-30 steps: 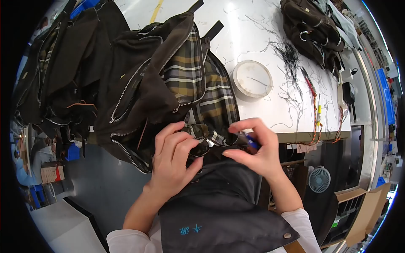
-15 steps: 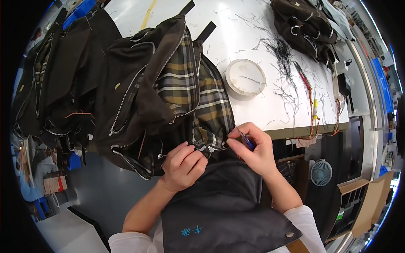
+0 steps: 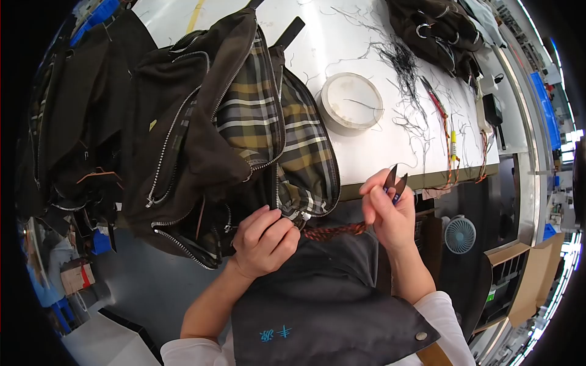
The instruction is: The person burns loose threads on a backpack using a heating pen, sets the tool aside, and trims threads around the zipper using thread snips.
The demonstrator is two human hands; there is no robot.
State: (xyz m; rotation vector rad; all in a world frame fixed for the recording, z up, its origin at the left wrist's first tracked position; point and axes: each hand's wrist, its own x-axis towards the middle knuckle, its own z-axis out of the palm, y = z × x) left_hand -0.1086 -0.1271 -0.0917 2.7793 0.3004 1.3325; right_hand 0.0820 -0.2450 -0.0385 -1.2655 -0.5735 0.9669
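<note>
A dark brown backpack (image 3: 201, 146) lies unzipped over the table's front edge, its plaid lining (image 3: 247, 119) showing. My left hand (image 3: 265, 239) is closed on the bag's lower edge beside the zipper end; the fingertips' exact hold is hidden. To the right of the bag, my right hand (image 3: 392, 222) grips thread snips (image 3: 394, 182), their dark blades apart and pointing up. A braided red and black cord (image 3: 336, 232) runs from near the right hand across to the bag's lower edge. A loose thread rises near the right fingers.
On the white table (image 3: 293, 64) are a round white tub (image 3: 352, 104), a dark heap of thread ends (image 3: 400, 64), a red-handled tool (image 3: 434, 100) and a yellow marker (image 3: 453, 146). More dark bags (image 3: 91, 110) lie left, another bag (image 3: 436, 33) at the back right. A small fan (image 3: 459, 235) stands lower right.
My right hand has moved right, away from the bag's edge, with the snips now turned upward. The braided cord has come into view. My left hand keeps its place on the bag.
</note>
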